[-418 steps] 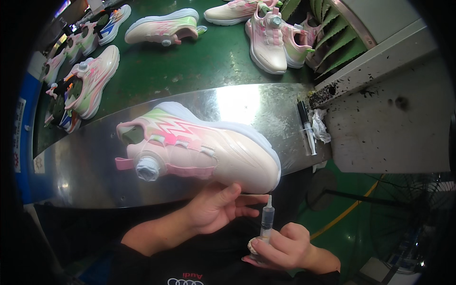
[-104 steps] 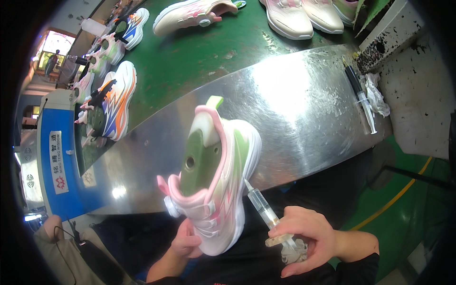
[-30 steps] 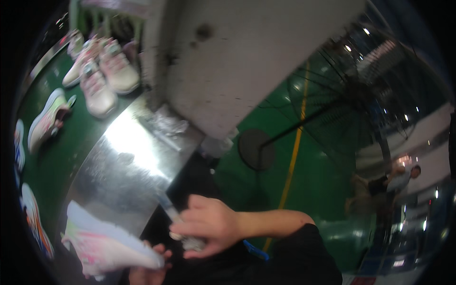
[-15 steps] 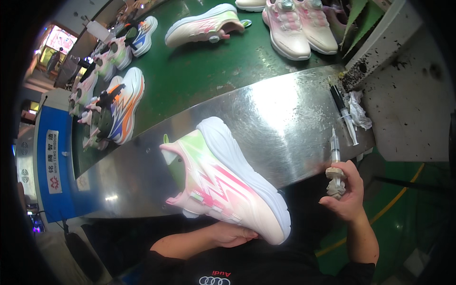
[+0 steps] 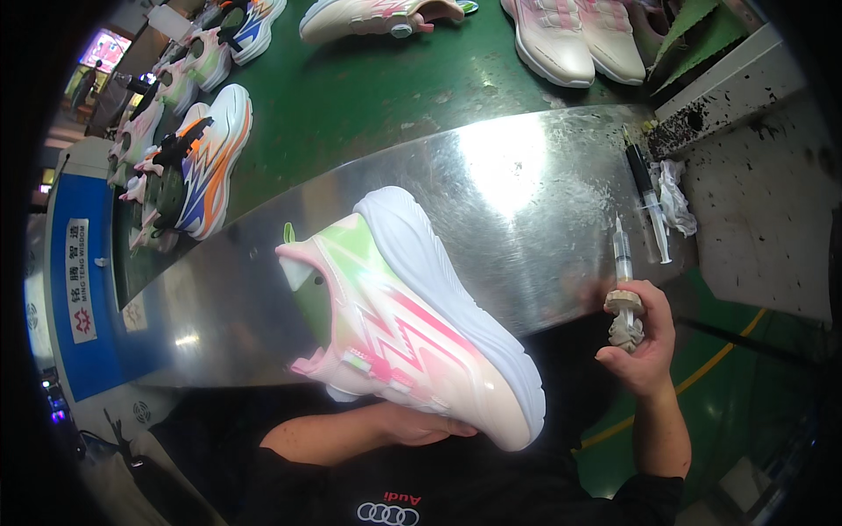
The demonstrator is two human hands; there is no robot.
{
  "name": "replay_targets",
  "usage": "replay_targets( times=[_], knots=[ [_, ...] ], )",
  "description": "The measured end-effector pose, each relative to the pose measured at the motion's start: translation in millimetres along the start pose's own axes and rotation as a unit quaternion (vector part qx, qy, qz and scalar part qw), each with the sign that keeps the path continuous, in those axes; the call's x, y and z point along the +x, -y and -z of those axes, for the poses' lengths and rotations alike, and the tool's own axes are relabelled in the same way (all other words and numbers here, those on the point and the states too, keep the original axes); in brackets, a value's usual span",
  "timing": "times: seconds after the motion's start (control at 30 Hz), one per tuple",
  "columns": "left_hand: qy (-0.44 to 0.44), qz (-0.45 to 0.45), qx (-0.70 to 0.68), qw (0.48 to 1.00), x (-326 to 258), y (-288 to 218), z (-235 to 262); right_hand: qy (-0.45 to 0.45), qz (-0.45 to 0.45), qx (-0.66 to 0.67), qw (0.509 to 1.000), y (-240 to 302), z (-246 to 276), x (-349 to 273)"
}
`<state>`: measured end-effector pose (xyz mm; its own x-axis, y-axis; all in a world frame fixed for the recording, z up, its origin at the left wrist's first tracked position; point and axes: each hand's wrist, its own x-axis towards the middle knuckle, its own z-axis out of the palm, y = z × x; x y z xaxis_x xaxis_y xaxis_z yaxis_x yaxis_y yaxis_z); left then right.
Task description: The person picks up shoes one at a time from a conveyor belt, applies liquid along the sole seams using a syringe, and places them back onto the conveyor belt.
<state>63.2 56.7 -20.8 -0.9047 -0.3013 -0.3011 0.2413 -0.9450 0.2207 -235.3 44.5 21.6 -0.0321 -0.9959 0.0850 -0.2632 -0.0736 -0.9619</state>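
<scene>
A pink, white and green sneaker (image 5: 412, 333) with a thick white sole is tilted on its side in front of me. My left hand (image 5: 421, 424) grips it from beneath near the toe, with part of the fingers hidden behind the shoe. To the right, my right hand (image 5: 645, 337) is closed round a syringe (image 5: 623, 254) whose needle points up and away from me. A tan collar and a crumpled greyish wad sit round the syringe's lower end. The syringe and the sneaker are apart.
A metal ledge (image 5: 561, 263) borders a green worktable (image 5: 377, 114). A dark-filled syringe (image 5: 645, 188) and crumpled white tissue (image 5: 674, 200) lie at its right end. Pale pink sneakers (image 5: 553, 44) stand at the back; an orange-and-blue sneaker (image 5: 219, 167) is among several at left.
The view has shifted slightly, so the table things sit higher and the left-hand shoes further left. Both hands keep their holds; the sneaker's heel appears a little further left.
</scene>
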Motion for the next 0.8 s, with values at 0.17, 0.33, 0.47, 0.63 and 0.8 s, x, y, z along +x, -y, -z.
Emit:
replay_targets(
  times=[0.17, 0.33, 0.47, 0.63, 0.8],
  knots=[
    [0.0, -0.011, 0.013, 1.0, 2.4, 1.7, -2.9, -0.001, -0.009, 0.014, 1.0, 2.7, -1.4, 0.5],
    [-0.081, 0.07, 0.132, 0.985, 5.1, -13.1, -12.1, -0.049, -0.07, 0.067, 0.994, 7.7, -4.3, 3.5],
    [-0.038, 0.149, 0.379, 0.913, 8.8, -23.7, -11.3, -0.003, -0.06, -0.049, 0.997, 26.0, 6.4, -4.4],
    [-0.028, 0.132, 0.339, 0.931, 8.7, -22.8, -10.8, 0.071, -0.028, 0.236, 0.969, 65.6, 2.1, -13.7],
    [-0.027, 0.131, 0.329, 0.935, 9.5, -24.5, -8.0, 0.204, 0.092, 0.289, 0.931, 84.2, -11.3, 10.9]
  ],
)
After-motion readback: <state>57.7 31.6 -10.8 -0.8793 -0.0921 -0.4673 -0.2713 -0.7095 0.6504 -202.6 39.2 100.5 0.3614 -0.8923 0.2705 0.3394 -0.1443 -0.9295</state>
